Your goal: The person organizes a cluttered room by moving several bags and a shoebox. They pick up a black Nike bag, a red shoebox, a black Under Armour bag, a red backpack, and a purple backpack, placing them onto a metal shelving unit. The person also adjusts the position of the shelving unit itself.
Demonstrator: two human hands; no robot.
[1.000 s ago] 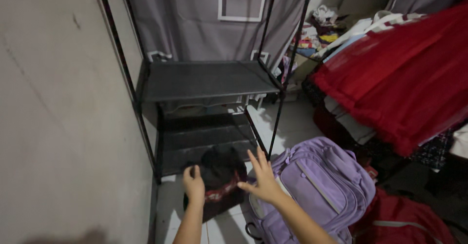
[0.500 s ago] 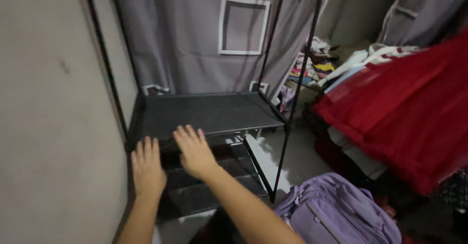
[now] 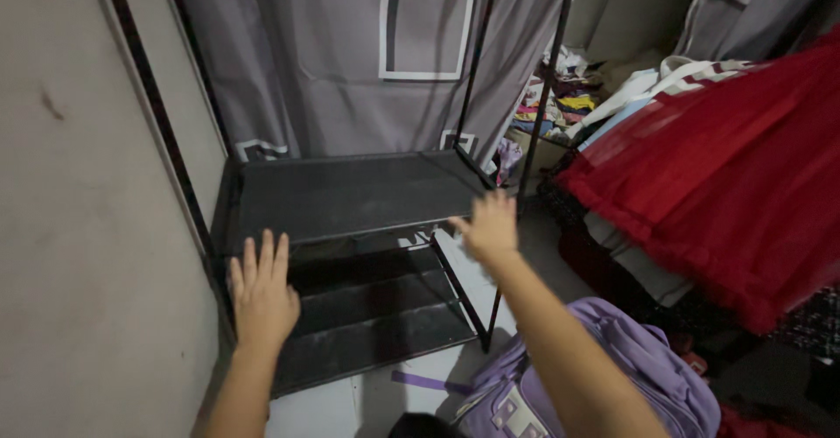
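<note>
The dark shelf rack [image 3: 350, 197] stands against the grey fabric cover [image 3: 332, 62], its upper shelf bare. The left hand [image 3: 261, 294] hovers flat at that shelf's front left corner, grip released, fingers spread. The right hand [image 3: 488, 226] reaches to the front right corner, beside the black upright pole [image 3: 534, 140], grip also released and holding nothing. A purple backpack [image 3: 612, 385] lies on the floor under the right forearm. Red cloth [image 3: 726, 175] drapes to the right.

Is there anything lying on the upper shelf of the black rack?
No, the upper shelf shows only bare dark surface; the left hand and right hand sit at its front edge.
</note>
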